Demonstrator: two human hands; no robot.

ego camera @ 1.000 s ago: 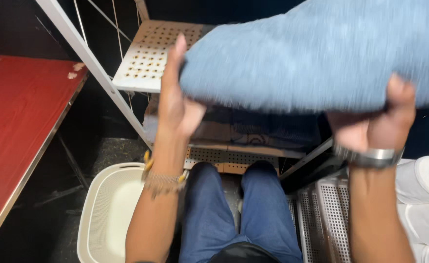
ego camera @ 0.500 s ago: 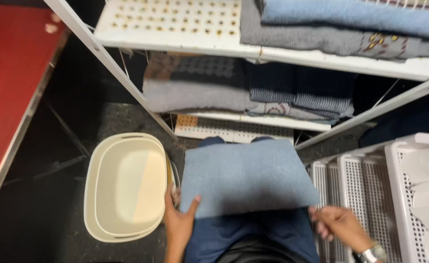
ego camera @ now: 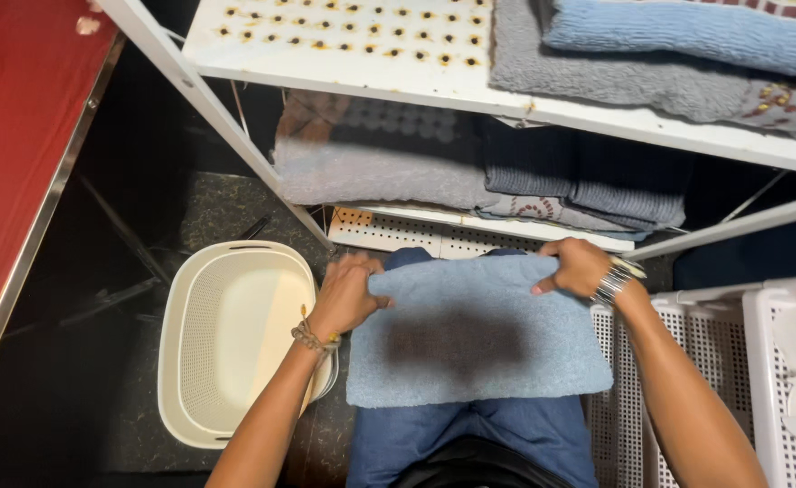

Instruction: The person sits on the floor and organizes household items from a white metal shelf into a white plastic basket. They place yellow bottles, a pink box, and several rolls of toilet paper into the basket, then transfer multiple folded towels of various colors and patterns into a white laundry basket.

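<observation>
lying far left, a red tabletop (ego camera: pixel 18 154) w/ metal edge. next to it on the dark floor, a cream perforated basket (ego camera: pixel 226 343). just right of basket, left hand (ego camera: pixel 346 294) w/ bead bracelet pinches the upper left corner of a light blue towel (ego camera: pixel 475 330), fingers closed on the cloth. towel lies flat across the person's lap, over blue jeans (ego camera: pixel 470 434). right hand (ego camera: pixel 579 267), metal watch on wrist, pinches the upper right corner, fingers pressed on the edge. above, a white perforated shelf rack (ego camera: pixel 344 45) w/ folded grey & blue towels (ego camera: pixel 651 54). far right, white slotted crates (ego camera: pixel 777 361).
</observation>
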